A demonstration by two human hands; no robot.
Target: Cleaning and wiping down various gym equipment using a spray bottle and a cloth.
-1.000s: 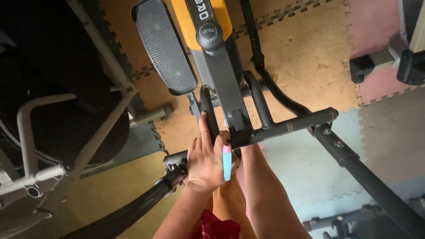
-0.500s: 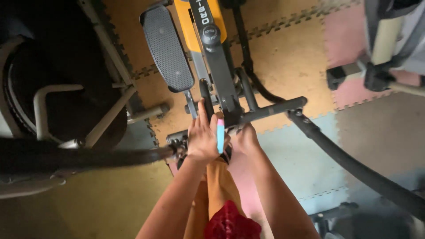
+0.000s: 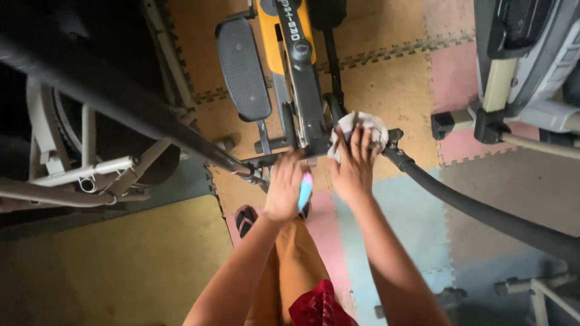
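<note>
Head view, right hand [image 3: 353, 166] fingers spread on white cloth [image 3: 362, 125], left hand [image 3: 285, 187] gripping blue tube [image 3: 305, 191]

Under me, the foam puzzle-mat floor [image 3: 399, 84] shows tan, pink, pale blue and yellow tiles; the exercise machine [image 3: 290, 66] stands upper centre, my sandal [image 3: 244, 220] below it.

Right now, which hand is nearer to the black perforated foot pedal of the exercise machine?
Left. The left hand, holding a light blue tube, sits just below the black perforated foot pedal. The right hand presses a white cloth on the black crossbar, farther right.
</note>
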